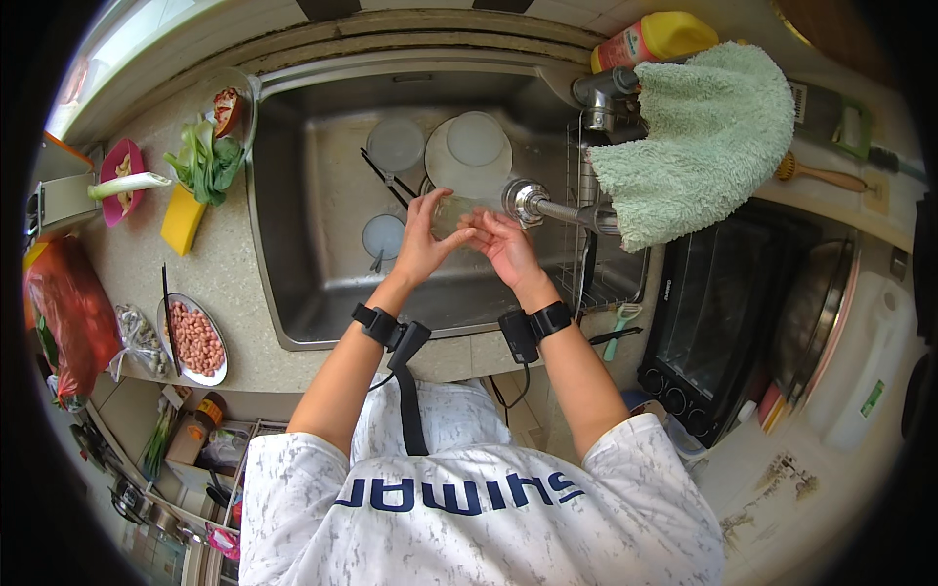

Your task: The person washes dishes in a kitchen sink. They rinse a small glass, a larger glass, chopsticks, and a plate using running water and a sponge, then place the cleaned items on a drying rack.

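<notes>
My left hand (423,238) holds a clear glass (448,212) tilted on its side over the sink, thumb and fingers spread around it. At the glass's right end, the curled fingers of my right hand (506,245) touch it, palm turned up. Close to my right hand is the chrome faucet head (522,199). Beyond my hands, a white plate (437,165) lies in the sink with a small translucent dish (476,139) on it. Another round dish (396,144) lies left of the plate, near black chopsticks (381,174). A small bowl (382,236) with a spoon sits left of my left hand.
The steel sink (300,322) has a wire rack (579,256) at its right. A green towel (703,146) drapes over the faucet pipe. On the left counter are leafy greens (209,161), a yellow sponge (183,220) and a plate of peanuts (196,340). A toaster oven (703,308) stands right.
</notes>
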A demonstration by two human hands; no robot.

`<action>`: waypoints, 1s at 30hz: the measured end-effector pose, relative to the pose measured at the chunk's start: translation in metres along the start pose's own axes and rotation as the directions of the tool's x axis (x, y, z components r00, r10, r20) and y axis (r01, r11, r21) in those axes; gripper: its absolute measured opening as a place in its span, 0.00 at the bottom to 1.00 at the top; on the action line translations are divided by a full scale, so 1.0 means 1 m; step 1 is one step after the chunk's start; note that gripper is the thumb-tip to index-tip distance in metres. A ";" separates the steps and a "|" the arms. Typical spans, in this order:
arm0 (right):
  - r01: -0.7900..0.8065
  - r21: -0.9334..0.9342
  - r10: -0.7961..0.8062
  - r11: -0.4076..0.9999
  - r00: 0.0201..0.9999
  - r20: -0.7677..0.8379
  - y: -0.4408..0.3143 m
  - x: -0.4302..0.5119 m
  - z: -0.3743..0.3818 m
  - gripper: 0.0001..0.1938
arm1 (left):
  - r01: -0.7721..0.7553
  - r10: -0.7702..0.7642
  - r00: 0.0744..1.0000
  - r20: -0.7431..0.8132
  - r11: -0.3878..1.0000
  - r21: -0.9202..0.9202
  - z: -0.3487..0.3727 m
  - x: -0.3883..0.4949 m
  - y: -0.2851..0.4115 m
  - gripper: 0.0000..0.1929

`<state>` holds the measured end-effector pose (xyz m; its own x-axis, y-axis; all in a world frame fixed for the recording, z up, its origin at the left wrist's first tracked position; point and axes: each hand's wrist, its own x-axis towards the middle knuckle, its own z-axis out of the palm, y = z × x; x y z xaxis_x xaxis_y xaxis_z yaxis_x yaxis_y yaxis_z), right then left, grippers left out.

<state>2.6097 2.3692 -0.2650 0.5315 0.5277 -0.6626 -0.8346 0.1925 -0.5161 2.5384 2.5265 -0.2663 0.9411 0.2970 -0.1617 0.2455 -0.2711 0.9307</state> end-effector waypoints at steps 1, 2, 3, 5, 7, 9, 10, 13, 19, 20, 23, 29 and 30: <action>-0.018 0.072 0.014 0.997 0.999 0.053 -0.003 -0.002 0.008 0.16 | -0.040 0.043 0.998 -0.052 0.997 0.062 0.001 0.002 0.001 0.34; 0.003 0.163 -0.026 0.987 0.990 0.142 -0.006 -0.004 0.015 0.18 | 0.070 -0.073 0.997 -0.017 0.990 -0.124 0.003 0.004 0.003 0.33; -0.014 0.026 0.010 1.000 0.987 0.158 -0.008 -0.006 0.021 0.20 | 0.206 -0.203 0.978 0.042 0.934 -0.293 0.005 0.006 0.006 0.32; 0.074 -0.181 -0.010 0.981 0.943 0.334 -0.011 -0.009 0.030 0.22 | 0.438 -0.417 0.897 0.149 0.783 -0.442 0.004 0.013 0.010 0.30; 0.190 -0.517 0.035 0.835 0.918 0.394 -0.012 -0.011 0.032 0.21 | 0.601 -0.582 0.789 0.197 0.665 -0.444 0.001 0.020 0.011 0.29; 0.222 -0.854 0.200 0.470 0.916 0.348 -0.012 -0.012 0.027 0.20 | 0.697 -0.665 0.702 0.253 0.571 -0.434 0.001 0.022 0.011 0.27; 0.392 -0.868 0.099 0.304 0.893 0.438 -0.011 -0.011 0.021 0.18 | 0.700 -0.676 0.690 0.259 0.530 -0.480 0.003 0.021 0.010 0.27; 0.171 -0.683 0.193 0.710 0.885 0.423 -0.014 -0.005 0.002 0.21 | 0.593 -0.596 0.785 0.168 0.646 -0.481 0.015 0.015 0.006 0.23; -0.018 0.402 -0.054 0.916 0.984 0.169 -0.030 0.010 -0.010 0.20 | -0.093 0.092 0.987 -0.135 0.996 0.002 0.030 0.023 0.012 0.22; 0.020 0.346 -0.055 0.938 0.994 0.094 -0.030 0.010 -0.008 0.19 | -0.157 0.162 0.982 -0.096 0.986 0.061 0.027 0.029 0.011 0.26; 0.272 -0.179 -0.244 0.946 0.956 0.161 -0.026 0.004 0.000 0.19 | -0.078 0.104 0.979 -0.174 0.985 0.151 0.033 0.040 0.013 0.20; 0.332 -0.691 -0.097 0.641 0.929 0.357 -0.004 -0.005 -0.011 0.19 | 0.845 -0.770 0.503 0.393 0.343 -0.411 0.029 0.038 -0.010 0.21; 0.239 -0.606 -0.061 0.759 0.952 0.299 -0.004 0.000 -0.014 0.20 | 0.715 -0.680 0.675 0.286 0.507 -0.482 0.036 0.033 -0.010 0.21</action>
<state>2.6152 2.3567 -0.2709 0.5137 0.7383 -0.4372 -0.4184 -0.2293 -0.8788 2.5753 2.5060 -0.2929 0.5347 0.1229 -0.8361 0.6851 0.5161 0.5140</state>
